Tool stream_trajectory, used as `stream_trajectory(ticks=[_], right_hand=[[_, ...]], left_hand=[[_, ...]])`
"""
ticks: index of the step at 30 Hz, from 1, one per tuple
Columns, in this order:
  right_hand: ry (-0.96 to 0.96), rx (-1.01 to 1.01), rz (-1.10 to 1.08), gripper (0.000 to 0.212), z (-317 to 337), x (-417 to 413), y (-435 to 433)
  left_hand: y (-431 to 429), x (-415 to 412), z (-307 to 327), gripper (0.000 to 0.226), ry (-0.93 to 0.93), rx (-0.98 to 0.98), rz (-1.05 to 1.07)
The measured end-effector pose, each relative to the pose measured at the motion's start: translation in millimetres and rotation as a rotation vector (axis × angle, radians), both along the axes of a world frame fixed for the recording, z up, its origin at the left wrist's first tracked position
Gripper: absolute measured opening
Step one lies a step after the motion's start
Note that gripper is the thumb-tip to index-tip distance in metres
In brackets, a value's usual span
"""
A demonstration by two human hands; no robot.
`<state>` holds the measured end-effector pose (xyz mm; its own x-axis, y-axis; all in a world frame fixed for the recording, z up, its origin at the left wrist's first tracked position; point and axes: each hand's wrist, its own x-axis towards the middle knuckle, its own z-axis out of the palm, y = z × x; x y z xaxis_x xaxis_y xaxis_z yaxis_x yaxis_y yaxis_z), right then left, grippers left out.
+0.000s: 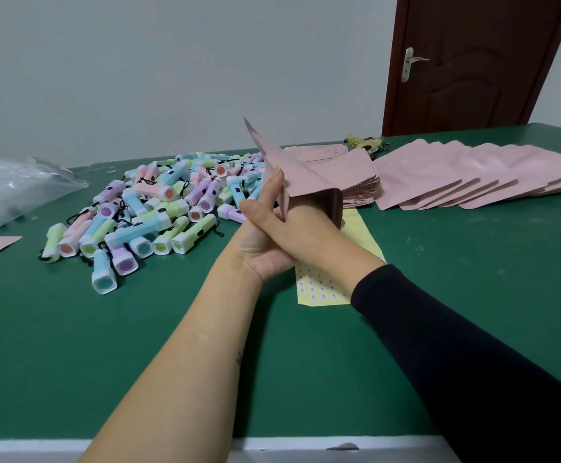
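**Pink pouch held up, tip toward 11 o'clock**

Flat green tabletop (105,362); at 2 o'clock a fanned row of spare pouches (472,175), flat, matte and pink; at 10 o'clock a heap of pastel plastic torches (159,208) with boxy heads; at centre, lifted off the tabletop, the pink pouch (292,168), long axis slanting to 11 o'clock, dark mouth gaping toward 4 o'clock; right hand (306,228) crossed over left hand (262,255), both gripping its lower end.
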<state>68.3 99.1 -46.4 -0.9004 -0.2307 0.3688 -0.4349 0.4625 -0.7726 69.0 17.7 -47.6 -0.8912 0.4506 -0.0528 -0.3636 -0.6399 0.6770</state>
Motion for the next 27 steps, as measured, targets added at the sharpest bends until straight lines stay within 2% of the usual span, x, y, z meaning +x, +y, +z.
stream_trajectory(ticks=[2, 7, 10, 15, 18, 21, 23, 25, 27], right_hand=[[0.045, 0.033, -0.013, 0.078, 2, 2, 0], [0.118, 0.2, -0.034, 0.079, -3, 3, -3], [0.092, 0.193, -0.043, 0.078, -4, 4, -6], [0.125, 0.317, 0.008, 0.049, -4, 4, -3], [0.127, 0.285, -0.025, 0.05, -4, 5, -4], [0.13, 0.271, -0.04, 0.053, -4, 3, -4], [0.204, 0.215, -0.03, 0.048, -2, 5, -4], [0.28, 0.117, -0.03, 0.035, -1, 6, -2], [0.284, 0.06, -0.067, 0.03, -2, 4, -1]], left_hand=[[3, 1, 3, 0.071, 0.004, 0.039, 0.044], [3, 2, 8, 0.056, 0.047, 0.113, 0.238], [3, 1, 9, 0.028, 0.102, 0.07, 0.337], [3, -5, 3, 0.029, 0.043, 0.109, 0.416], [2, -9, -1, 0.044, 0.032, 0.114, 0.376], [-4, -13, -4, 0.039, 0.047, 0.146, 0.33], [-12, -13, 2, 0.034, 0.076, 0.144, 0.288], [-28, -14, 10, 0.033, 0.009, 0.203, 0.353], [-49, -15, 14, 0.038, -0.076, 0.29, 0.515]])
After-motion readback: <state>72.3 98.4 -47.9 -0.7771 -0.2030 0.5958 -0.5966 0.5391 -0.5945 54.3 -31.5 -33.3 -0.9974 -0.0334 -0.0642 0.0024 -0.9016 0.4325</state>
